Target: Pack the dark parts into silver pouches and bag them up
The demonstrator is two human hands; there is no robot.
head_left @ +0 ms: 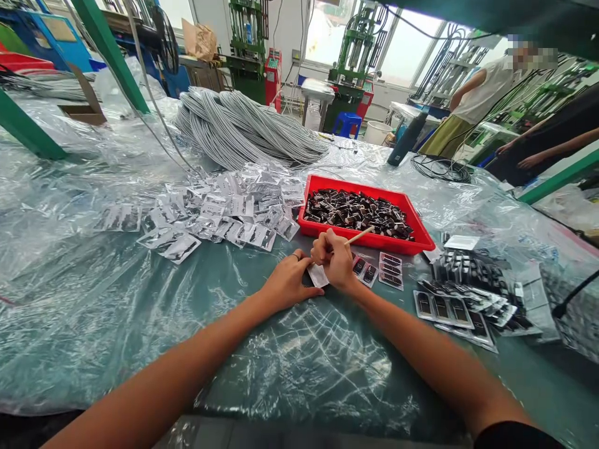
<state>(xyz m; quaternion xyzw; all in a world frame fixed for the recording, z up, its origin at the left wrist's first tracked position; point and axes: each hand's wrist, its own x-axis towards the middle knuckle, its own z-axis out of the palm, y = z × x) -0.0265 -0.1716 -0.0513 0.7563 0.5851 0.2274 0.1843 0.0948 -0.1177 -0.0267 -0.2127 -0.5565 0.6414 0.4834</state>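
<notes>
"Tan stick (360, 236): which hand has it?"

"The right hand (333, 254), fingers curled closed around it, forearm slanting in from the lower right."

"And the left hand (292, 275)?"

"Low on the worktop (262, 362), thumb spread from the fingers, touching a small white packet (319, 275)."

"What's around them?"

"Just beside the right hand, flat packs (390, 272) of dark pieces; beyond, a red tray (393, 245) heaped with dark pieces (358, 212). Silvery packets (229, 209) lie piled left, stacked packs (468, 290) right."
</notes>
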